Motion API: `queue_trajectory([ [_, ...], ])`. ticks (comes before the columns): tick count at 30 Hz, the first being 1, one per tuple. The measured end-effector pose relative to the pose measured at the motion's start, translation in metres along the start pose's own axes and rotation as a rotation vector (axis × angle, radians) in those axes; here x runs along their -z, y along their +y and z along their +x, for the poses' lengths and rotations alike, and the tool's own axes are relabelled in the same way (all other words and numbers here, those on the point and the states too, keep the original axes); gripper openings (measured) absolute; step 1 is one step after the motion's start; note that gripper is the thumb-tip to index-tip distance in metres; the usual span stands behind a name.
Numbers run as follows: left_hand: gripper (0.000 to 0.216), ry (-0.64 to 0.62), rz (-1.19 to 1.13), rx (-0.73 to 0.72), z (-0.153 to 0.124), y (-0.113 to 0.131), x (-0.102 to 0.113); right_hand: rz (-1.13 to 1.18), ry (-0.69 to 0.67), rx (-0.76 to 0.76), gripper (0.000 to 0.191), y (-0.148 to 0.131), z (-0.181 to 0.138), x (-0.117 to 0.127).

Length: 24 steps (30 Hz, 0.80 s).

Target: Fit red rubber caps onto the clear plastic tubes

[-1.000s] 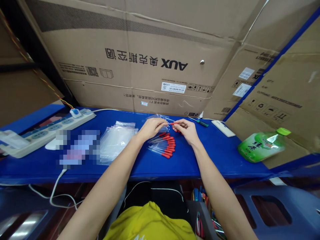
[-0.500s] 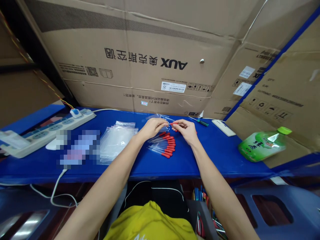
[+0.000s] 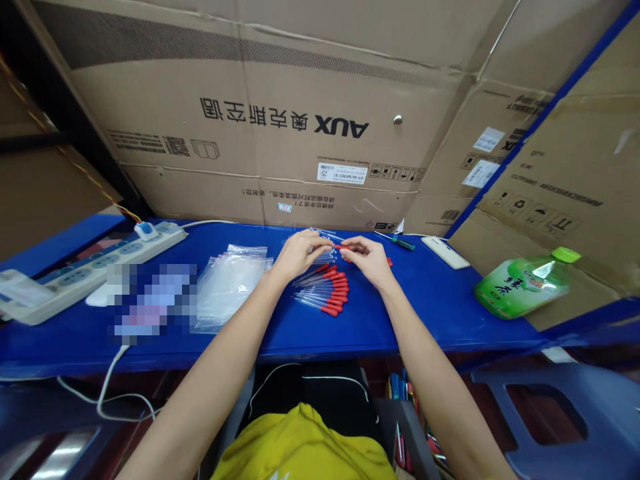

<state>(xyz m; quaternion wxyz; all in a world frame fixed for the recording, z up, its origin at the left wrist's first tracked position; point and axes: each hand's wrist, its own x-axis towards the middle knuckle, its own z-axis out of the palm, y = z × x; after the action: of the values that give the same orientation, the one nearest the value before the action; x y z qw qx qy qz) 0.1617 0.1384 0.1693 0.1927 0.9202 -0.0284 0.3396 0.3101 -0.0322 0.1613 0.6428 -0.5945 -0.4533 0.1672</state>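
Both hands meet over the far middle of the blue table. My left hand [image 3: 301,255] pinches the clear tube end of a dropper, mostly covered by the fingers. My right hand [image 3: 367,259] has its thumb and fingers closed on the red rubber bulb [image 3: 342,247] of that same dropper. Just nearer to me, several glass droppers with red bulbs [image 3: 334,293] lie fanned out, bulbs to the right. Loose clear tubes [image 3: 327,235] lie behind and partly under the hands. Another red piece [image 3: 389,262] shows beside my right hand.
Clear zip bags [image 3: 231,287] are stacked at left, near a blurred phone [image 3: 157,300] and a power strip [image 3: 100,267]. A green-handled screwdriver [image 3: 404,244], a white flat object [image 3: 445,252] and a green bottle [image 3: 523,287] lie right. Cardboard [image 3: 280,167] walls the back.
The hands stay together at the same spot, and the red bulb is now more level between them. The whole view has shifted slightly.
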Motion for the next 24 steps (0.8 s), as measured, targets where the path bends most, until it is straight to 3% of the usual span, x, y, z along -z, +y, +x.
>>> queue_trajectory([
  [14,0.033,0.065,-0.192,0.052,0.003,0.011,0.004,0.037,0.026,0.004,0.037,-0.007,-0.001,-0.001],
  [24,0.033,0.030,-0.230,0.053,0.003,0.009,0.004,0.017,0.013,0.011,0.037,-0.005,-0.001,-0.003],
])
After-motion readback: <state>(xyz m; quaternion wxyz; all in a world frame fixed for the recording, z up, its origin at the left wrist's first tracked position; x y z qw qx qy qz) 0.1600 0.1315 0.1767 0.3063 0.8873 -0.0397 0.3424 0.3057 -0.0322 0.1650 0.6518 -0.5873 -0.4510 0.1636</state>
